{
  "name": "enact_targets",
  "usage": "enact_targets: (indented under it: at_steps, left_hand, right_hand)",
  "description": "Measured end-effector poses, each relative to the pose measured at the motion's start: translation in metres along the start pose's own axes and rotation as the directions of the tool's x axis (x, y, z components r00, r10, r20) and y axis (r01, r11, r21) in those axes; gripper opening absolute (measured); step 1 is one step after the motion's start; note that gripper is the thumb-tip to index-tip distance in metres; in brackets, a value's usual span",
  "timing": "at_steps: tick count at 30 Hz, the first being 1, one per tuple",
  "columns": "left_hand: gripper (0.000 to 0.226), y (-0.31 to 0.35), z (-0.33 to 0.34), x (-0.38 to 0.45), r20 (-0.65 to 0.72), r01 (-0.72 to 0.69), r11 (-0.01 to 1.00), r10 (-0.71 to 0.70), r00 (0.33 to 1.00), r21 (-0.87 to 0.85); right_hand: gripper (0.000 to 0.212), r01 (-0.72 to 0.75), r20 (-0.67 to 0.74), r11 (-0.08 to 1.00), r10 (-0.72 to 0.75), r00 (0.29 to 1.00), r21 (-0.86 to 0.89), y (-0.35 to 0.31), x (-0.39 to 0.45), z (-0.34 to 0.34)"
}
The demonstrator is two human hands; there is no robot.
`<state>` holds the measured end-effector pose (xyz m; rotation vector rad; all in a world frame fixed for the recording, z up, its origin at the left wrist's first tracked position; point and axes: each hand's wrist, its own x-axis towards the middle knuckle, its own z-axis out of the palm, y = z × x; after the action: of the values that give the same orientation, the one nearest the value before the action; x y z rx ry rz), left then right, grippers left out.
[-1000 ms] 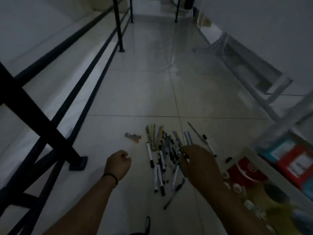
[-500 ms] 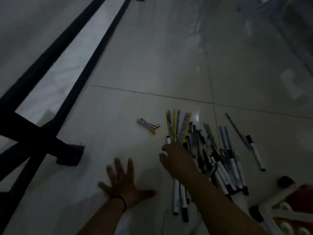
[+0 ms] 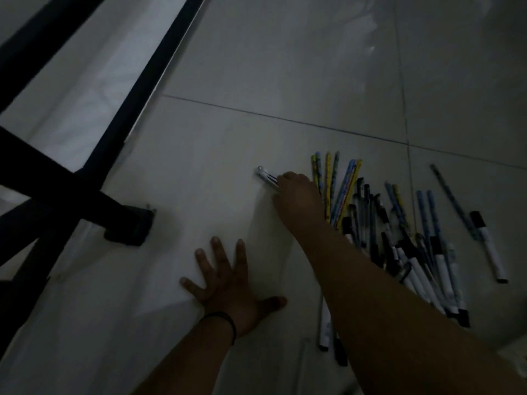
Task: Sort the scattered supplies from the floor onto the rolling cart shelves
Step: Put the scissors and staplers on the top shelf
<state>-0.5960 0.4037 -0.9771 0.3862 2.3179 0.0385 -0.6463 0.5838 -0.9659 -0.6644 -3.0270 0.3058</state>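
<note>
The left hand (image 3: 228,283) lay flat on the pale tiled floor (image 3: 216,132) at about 6 o'clock in the head view, fingers straight and spread, palm down, holding nothing; a dark band (image 3: 225,323) circled its wrist. The right hand (image 3: 299,201) reached across toward 12 o'clock, its fingers over the near end of a small white clip-like item (image 3: 266,175) that lay alone on the tile; the fingertips were hidden behind the back of the hand, so whether they had closed on it or only touched it could not be told. Just beside that hand, toward 3 o'clock, lay the scattered supplies: a fan of colourful pencils (image 3: 335,189) in yellow and blue, then a loose heap of dark pens (image 3: 376,220) and white markers (image 3: 419,275) with black caps, some overlapping; 1 marker (image 3: 489,246) lay apart at the far 3 o'clock edge, beside a thin dark stick. A black railing (image 3: 137,89) ran along the 9 o'clock side, its foot plate (image 3: 128,226) resting on the floor near the left hand; the scene was dim.
</note>
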Motion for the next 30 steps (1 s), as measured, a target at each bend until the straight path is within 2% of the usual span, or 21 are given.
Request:
enact_targets:
  at_steps: [1, 2, 4, 5, 7, 12, 14, 17, 19, 22, 23, 25, 27, 30]
  left_hand:
    - [0.131, 0.0, 0.001, 0.0, -0.006, -0.002, 1.0, 0.002, 1.0, -0.001]
    - [0.131, -0.001, 0.001, 0.0, -0.011, -0.004, 1.0, 0.004, 1.0, -0.002]
    - [0.131, -0.001, 0.003, 0.0, -0.026, -0.009, 1.0, 0.009, 1.0, -0.007]
    - [0.131, -0.001, 0.003, 0.001, -0.031, -0.013, 1.0, 0.013, 0.999, -0.008]
    - [0.133, -0.002, 0.004, 0.001, -0.035, -0.016, 1.0, 0.016, 0.999, -0.005]
    - [0.136, -0.002, 0.003, 0.001, -0.011, -0.014, 1.0, 0.014, 1.0, -0.016]
    - [0.138, -0.001, 0.001, 0.001, -0.008, -0.016, 1.0, 0.016, 1.0, -0.021]
    - [0.137, -0.001, -0.008, -0.005, 0.05, -0.017, 1.0, 0.017, 0.999, -0.008]
    - [0.135, -0.005, -0.02, -0.009, 0.114, -0.033, 0.999, 0.028, 0.993, 0.038]
    - [0.125, -0.007, -0.05, -0.013, 0.182, -0.083, 0.983, 0.052, 0.982, 0.165]
    - [0.116, -0.006, -0.063, -0.018, 0.19, -0.095, 0.984, 0.066, 0.979, 0.15]
    - [0.095, -0.001, -0.087, -0.035, 0.143, -0.113, 0.993, 0.107, 0.984, 0.036]
    - [0.079, 0.012, -0.103, -0.059, 0.007, -0.181, 0.982, 0.181, 0.983, -0.049]
    - [0.059, 0.049, -0.115, -0.11, -0.184, -0.331, 0.933, 0.304, 0.935, -0.14]
  right_hand:
    - [0.015, -0.017, -0.018, 1.0, 0.016, 1.0, -0.024, -0.004, -0.002, -0.005]
    - [0.019, -0.029, -0.073, 0.997, 0.024, 0.997, -0.065, -0.005, -0.003, -0.005]
    - [0.012, -0.056, -0.035, 0.998, 0.055, 0.998, -0.024, -0.008, -0.01, -0.004]
    - [0.017, -0.083, 0.024, 0.997, 0.084, 0.996, -0.005, -0.008, -0.014, -0.001]
    - [0.023, -0.129, 0.051, 0.991, 0.127, 0.991, 0.028, -0.006, -0.021, 0.004]
    - [0.016, -0.218, 0.156, 0.957, 0.19, 0.969, 0.192, -0.003, -0.04, -0.003]
    - [0.012, -0.219, 0.133, 0.947, 0.192, 0.972, 0.235, 0.001, -0.054, -0.018]
    - [0.03, -0.236, 0.111, 0.923, 0.212, 0.971, 0.303, 0.002, -0.085, -0.05]
    - [0.025, -0.264, 0.137, 0.907, 0.231, 0.963, 0.326, 0.001, -0.109, -0.077]
    - [0.035, -0.322, 0.211, 0.879, 0.261, 0.942, 0.35, 0.003, -0.153, -0.12]
    - [0.035, -0.328, 0.229, 0.881, 0.26, 0.938, 0.342, 0.004, -0.169, -0.134]
    - [0.029, -0.329, 0.228, 0.886, 0.263, 0.937, 0.328, 0.007, -0.196, -0.162]
    - [0.025, -0.357, 0.197, 0.88, 0.307, 0.931, 0.313, 0.01, -0.22, -0.191]
    - [0.034, -0.38, 0.089, 0.857, 0.373, 0.923, 0.348, 0.012, -0.255, -0.241]
